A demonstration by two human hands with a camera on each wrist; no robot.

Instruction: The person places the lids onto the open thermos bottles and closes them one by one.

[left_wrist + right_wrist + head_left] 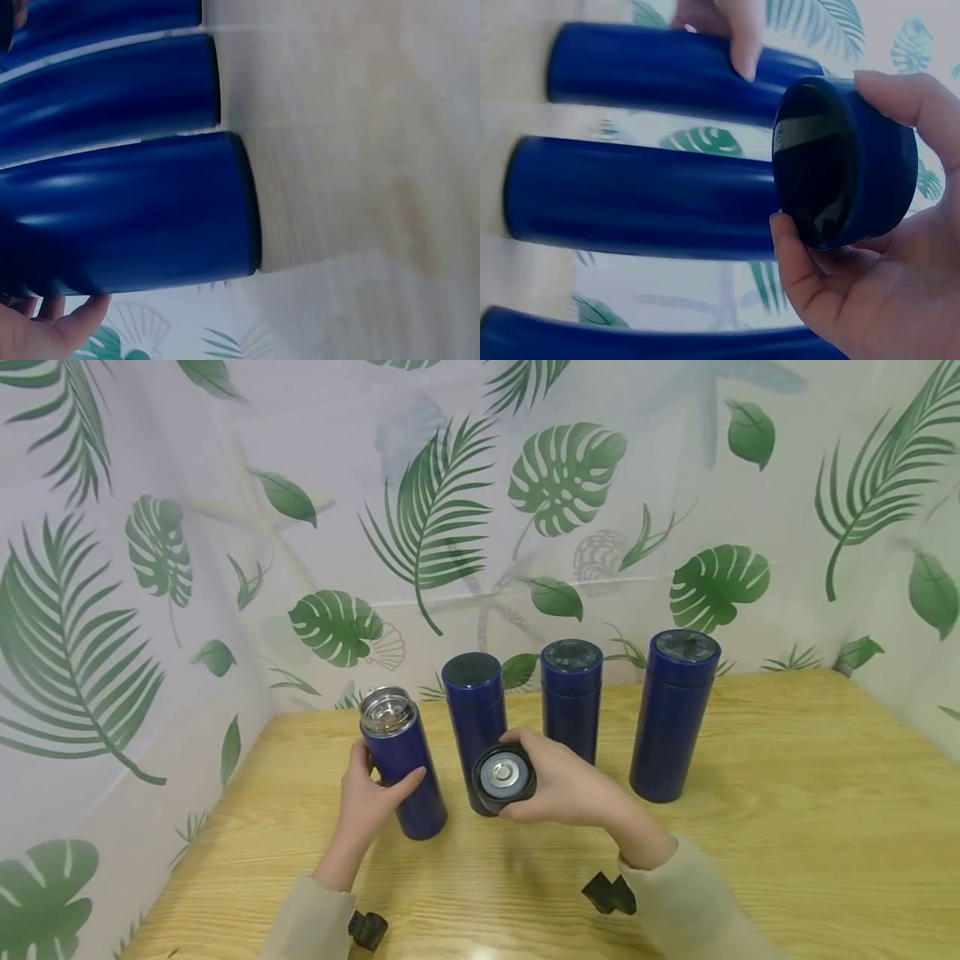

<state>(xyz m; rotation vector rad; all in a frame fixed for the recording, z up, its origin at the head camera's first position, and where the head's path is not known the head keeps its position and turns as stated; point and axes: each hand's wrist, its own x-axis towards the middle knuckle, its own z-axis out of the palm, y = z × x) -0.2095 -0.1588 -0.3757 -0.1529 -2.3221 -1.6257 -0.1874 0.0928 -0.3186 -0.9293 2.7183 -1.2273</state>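
On the left stands a dark blue thermos (408,777) with its silver mouth uncovered. My left hand (372,797) grips it around the body, thumb across the front. My right hand (562,781) holds the round thermos lid (504,774) between thumb and fingers, its underside with a grey and silver centre facing the head camera. In the right wrist view the lid (885,165) shows its glossy black top and blue side. The lid overlaps a second, capped blue thermos (476,710) in the head view. In the left wrist view the gripped thermos (142,217) has its base at the wooden table.
Two more capped blue thermoses, one in the middle (572,702) and one at the right (671,727), stand in the row. The wooden table (810,827) meets a leaf-patterned cloth backdrop (450,610). Small black devices, one (367,930) at each wrist, sit by the sleeves.
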